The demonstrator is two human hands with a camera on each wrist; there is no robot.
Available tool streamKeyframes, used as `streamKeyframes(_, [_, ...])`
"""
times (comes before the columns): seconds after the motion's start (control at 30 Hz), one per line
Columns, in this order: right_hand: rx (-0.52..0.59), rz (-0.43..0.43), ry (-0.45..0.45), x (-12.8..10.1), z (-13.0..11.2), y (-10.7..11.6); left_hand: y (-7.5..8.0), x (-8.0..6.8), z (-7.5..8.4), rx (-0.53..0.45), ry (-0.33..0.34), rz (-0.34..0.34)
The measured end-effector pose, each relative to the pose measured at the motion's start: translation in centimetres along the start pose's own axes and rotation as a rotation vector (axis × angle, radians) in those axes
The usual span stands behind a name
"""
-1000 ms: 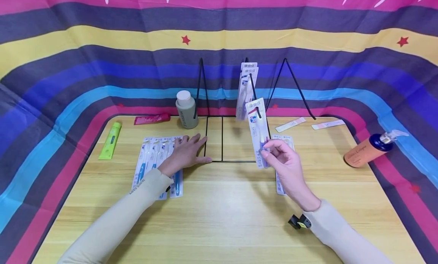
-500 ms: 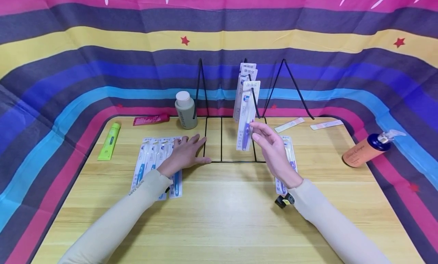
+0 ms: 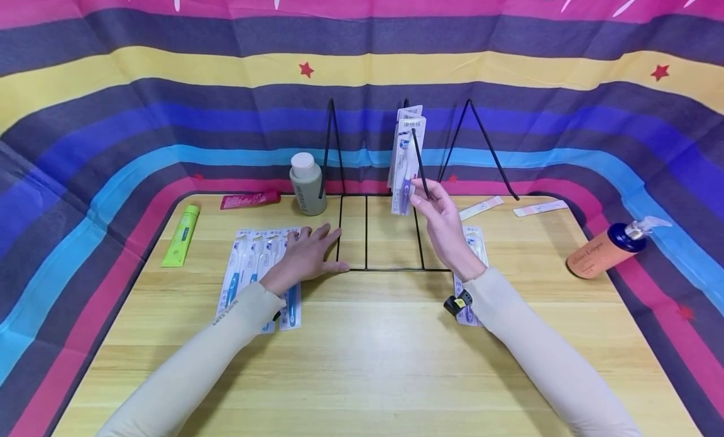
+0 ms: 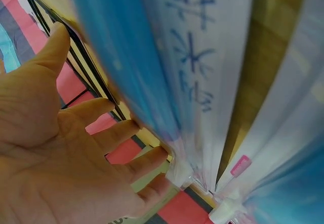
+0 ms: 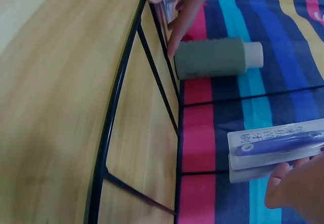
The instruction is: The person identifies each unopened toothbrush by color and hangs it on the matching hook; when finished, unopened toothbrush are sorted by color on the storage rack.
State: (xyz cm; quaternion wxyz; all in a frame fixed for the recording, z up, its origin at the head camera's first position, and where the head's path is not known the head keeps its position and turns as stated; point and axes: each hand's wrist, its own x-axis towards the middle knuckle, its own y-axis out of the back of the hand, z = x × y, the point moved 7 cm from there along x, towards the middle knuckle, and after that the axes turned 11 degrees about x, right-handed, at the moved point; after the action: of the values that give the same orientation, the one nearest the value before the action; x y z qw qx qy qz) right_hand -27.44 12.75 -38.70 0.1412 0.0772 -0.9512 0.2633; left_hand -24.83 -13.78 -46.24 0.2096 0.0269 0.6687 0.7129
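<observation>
At mid-left of the frame there's a green tube (image 3: 181, 237) lying on the wood counter (image 3: 362, 361), w/ a magenta tube (image 3: 251, 200) flat nr the back edge. Next, L of ctr, a row of blue-handled brush pkgs (image 3: 254, 264), partly under the person's left arm. The left hand (image 3: 305, 253) is palm down just beside them, fingers spread, tips at the L side of a black wire rack (image 3: 366, 232); that grip's relaxed, holding nothing. Behind it stands a grey-green bottle (image 3: 308, 188) w/ white cap.

Upper ctr: rear brush pkgs (image 3: 408, 110) hang in a stack; right in front hangs the front brush pkg (image 3: 403, 173), purple handle down, approx. upright & clear of the counter, a black rod (image 3: 420, 157) at its top hole. The right hand (image 3: 444, 226) pinches its lower R edge btwn thumb & fingers.

R of ctr, purple-handled pkgs (image 3: 477, 243) lie on the counter, partly hidden by that wrist; can't tell how many. Farther R, two white strips (image 3: 540, 208) lie flat nr the back, apart. Last, mid-right, an orange pump bottle (image 3: 602, 256) w/ blue collar.
</observation>
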Motion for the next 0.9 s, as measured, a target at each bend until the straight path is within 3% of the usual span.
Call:
streamKeyframes(0.3, [-0.011, 0.038, 0.023, -0.2, -1.3, 2.6, 0.0, 0.0, 0.1, -0.009, 0.014, -0.005])
streamKeyframes(0.47, [-0.130, 0.097, -0.005, -1.5, -2.7, 5.7, 0.0, 0.0, 0.0, -0.009, 0.010, -0.001])
streamKeyframes(0.7, [-0.317, 0.152, -0.168, -4.9, -3.5, 11.1, 0.2, -0.2, 0.0, -0.012, 0.013, 0.005])
streamKeyframes(0.9, [-0.567, 0.209, -0.379, -8.5, -4.0, 14.8, 0.2, -0.2, 0.3, -0.015, 0.008, 0.005])
